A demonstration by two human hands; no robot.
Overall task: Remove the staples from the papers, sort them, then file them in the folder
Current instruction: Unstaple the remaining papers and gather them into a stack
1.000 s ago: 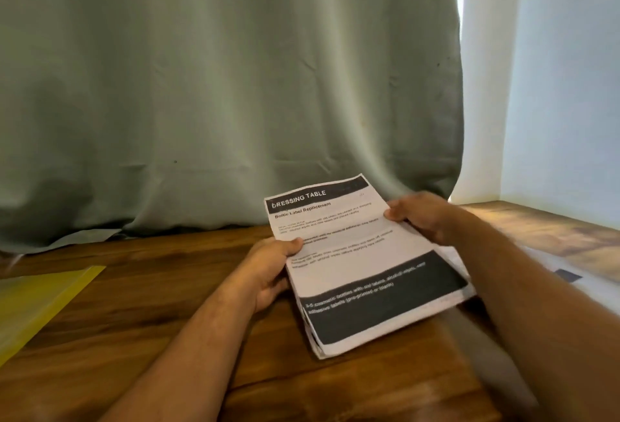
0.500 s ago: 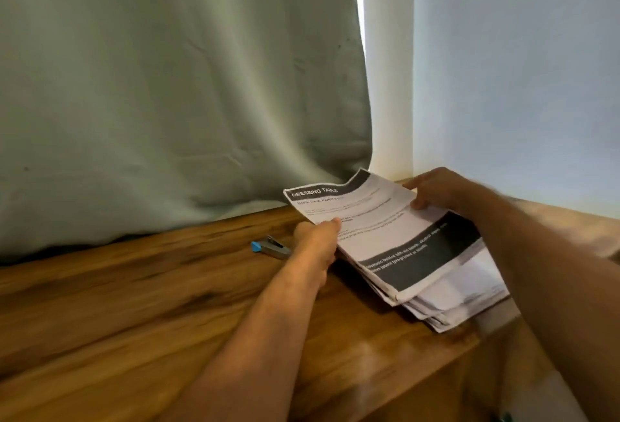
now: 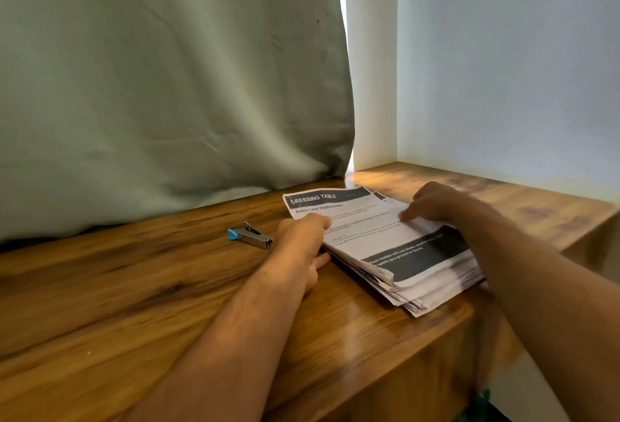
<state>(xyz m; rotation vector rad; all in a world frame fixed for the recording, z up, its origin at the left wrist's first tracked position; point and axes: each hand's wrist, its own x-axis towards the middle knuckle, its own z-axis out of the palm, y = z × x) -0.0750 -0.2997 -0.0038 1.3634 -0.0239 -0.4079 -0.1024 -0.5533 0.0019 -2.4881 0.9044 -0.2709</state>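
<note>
A stack of printed papers (image 3: 385,247) was held at both sides on a wooden table (image 3: 134,287).

The stack lay near the table's right end, its top sheet headed "DRESSING TABLE", its lower sheets fanned unevenly at the near corner. The left hand (image 3: 302,247) gripped the left edge — thumb laid over the top sheet, fingers curled beneath. The right hand (image 3: 432,202) was bent over the right side with its fingertips pressed on the top page. A small metal staple remover (image 3: 250,236) with a blue tip lay on the wood just left of the left hand, apart from it. The table was backed by a grey-green curtain (image 3: 167,86) — a pale wall (image 3: 503,52) was seen to the right.
</note>
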